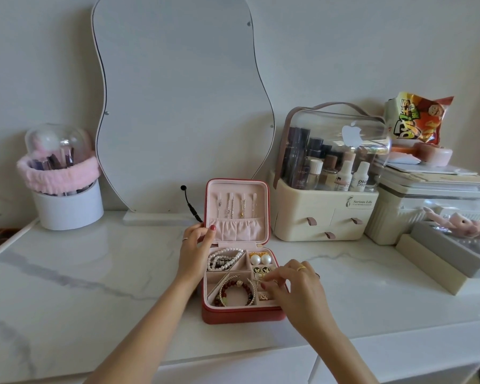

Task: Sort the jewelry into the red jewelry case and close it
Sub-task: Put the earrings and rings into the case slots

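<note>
1. The red jewelry case [243, 314] stands open on the white marble table [94, 273], at 6 o'clock from the wavy mirror [178, 101].
2. The lid [237, 210] is upright. Its pink lining carries four hanging chains [234, 207] above a gathered pocket.
3. Tray contents: a pearl necklace [223, 259] in the 11 o'clock compartment; two pearl earrings [259, 259] at 1 o'clock; a dark pair of studs [262, 270] just below them; a beaded bracelet [237, 293] at 7 o'clock; a small gold piece [263, 296] at 5 o'clock.
4. The left hand [196, 245] grips the lid's left edge, thumb on the lining and fingers curled behind.
5. The right hand [294, 286] is over the tray's right side; its fingertips [265, 285] are drawn together on a small gold jewelry item [259, 277]. What kind of item it is cannot be told.
6. At 3 o'clock from the case stands a cream cosmetics organizer [324, 214] with a clear cover. A brush holder [67, 203] stands at 9 o'clock, beyond the mirror.
</note>
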